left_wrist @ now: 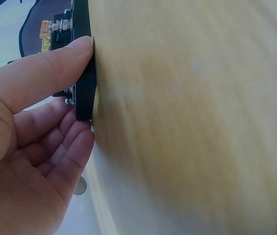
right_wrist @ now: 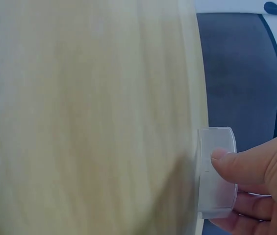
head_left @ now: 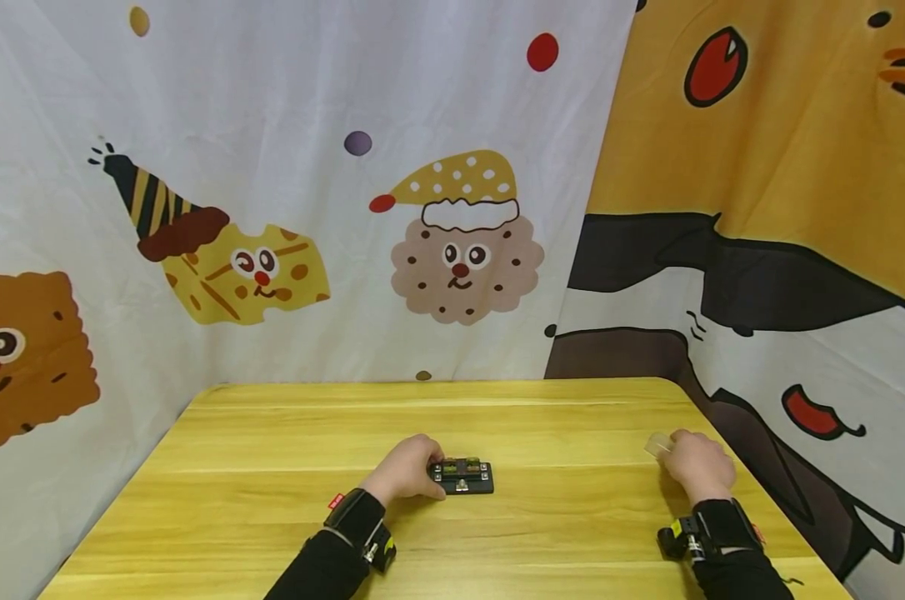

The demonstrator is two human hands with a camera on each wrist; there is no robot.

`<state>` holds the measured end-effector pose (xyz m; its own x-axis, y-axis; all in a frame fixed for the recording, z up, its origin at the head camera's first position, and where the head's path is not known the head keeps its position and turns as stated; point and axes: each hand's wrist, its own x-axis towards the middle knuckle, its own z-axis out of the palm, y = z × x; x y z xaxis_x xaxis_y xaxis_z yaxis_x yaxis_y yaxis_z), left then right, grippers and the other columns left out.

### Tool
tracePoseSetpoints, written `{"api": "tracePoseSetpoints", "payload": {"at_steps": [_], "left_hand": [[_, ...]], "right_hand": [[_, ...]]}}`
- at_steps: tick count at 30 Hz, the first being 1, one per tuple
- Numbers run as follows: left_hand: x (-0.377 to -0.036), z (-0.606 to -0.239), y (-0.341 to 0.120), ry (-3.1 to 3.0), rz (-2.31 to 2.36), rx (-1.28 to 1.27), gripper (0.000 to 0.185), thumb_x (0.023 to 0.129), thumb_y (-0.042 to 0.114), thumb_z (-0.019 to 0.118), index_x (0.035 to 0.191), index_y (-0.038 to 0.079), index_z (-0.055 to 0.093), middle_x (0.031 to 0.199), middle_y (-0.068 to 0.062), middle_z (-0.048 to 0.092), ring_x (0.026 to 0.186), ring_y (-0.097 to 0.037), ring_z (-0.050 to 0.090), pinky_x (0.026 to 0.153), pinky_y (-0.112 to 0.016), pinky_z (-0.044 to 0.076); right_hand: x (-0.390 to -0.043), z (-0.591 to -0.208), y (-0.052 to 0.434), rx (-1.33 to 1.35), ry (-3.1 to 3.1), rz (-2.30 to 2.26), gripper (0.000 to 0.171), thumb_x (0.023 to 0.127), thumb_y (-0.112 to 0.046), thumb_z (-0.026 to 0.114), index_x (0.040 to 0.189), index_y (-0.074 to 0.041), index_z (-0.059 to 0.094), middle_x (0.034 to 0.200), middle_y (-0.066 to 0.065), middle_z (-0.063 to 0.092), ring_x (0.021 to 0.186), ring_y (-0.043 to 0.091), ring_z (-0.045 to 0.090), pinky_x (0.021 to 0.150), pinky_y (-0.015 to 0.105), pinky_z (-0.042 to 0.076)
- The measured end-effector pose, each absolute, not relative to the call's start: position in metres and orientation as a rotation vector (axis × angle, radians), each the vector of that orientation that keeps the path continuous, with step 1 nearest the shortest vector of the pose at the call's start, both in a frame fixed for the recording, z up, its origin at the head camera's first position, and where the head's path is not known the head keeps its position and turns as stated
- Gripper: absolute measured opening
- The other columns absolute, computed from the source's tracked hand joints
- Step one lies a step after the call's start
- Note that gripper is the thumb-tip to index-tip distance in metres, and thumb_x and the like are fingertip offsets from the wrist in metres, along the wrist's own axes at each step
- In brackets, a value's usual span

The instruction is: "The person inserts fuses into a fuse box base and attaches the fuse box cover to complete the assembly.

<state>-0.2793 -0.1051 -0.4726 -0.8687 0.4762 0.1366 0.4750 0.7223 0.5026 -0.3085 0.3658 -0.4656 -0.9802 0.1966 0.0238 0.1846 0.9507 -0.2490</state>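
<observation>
Currently the left hand (head_left: 407,469) pinches the black fuse block (head_left: 462,477) by its edge, steadying it flat on the desk (head_left: 272,467). Right hand (head_left: 698,467) grip holds the clear plastic cover (right_wrist: 216,171) well apart, near the desk's right edge.

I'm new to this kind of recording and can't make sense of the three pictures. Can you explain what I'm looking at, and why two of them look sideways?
No machine here: a person sits at a yellow wooden table with a camera on the head and one strapped to each wrist. The wide picture is the head view. The two close ones come from the wrists, so the tabletop looks tipped.

The left hand grips a small black block with screws and small amber parts, lying on the table; its thumb and fingers pinch the block's edge.

The right hand holds a clear plastic cover against the table, near the right edge. Cartoon-print cloths hang behind.
</observation>
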Motion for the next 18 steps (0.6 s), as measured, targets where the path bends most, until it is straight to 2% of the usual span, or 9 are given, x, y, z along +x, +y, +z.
{"api": "tracePoseSetpoints", "payload": {"at_steps": [8,18], "left_hand": [[-0.279,-0.472,-0.106,2.922,0.855,0.844,0.044,0.065,0.017,0.093,0.099,0.0,0.069,0.092,-0.005,0.061,0.082,-0.018,0.056,0.079,-0.038,0.05],[-0.281,-0.475,-0.106,2.914,0.852,0.801,0.045,0.066,0.019,0.093,0.101,0.001,0.07,0.095,-0.004,0.062,0.085,-0.019,0.057,0.081,-0.037,0.05]], "right_hand": [[-0.31,-0.46,0.347,-0.189,-3.02,0.383,0.05,0.091,-0.025,0.066,0.125,0.011,0.057,0.112,0.034,0.059,0.092,0.047,0.056,0.073,0.058,0.043],[-0.313,-0.459,0.321,-0.05,-2.98,0.377,0.044,0.091,-0.025,0.068,0.119,0.008,0.062,0.108,0.03,0.063,0.091,0.047,0.06,0.071,0.058,0.047]]}}
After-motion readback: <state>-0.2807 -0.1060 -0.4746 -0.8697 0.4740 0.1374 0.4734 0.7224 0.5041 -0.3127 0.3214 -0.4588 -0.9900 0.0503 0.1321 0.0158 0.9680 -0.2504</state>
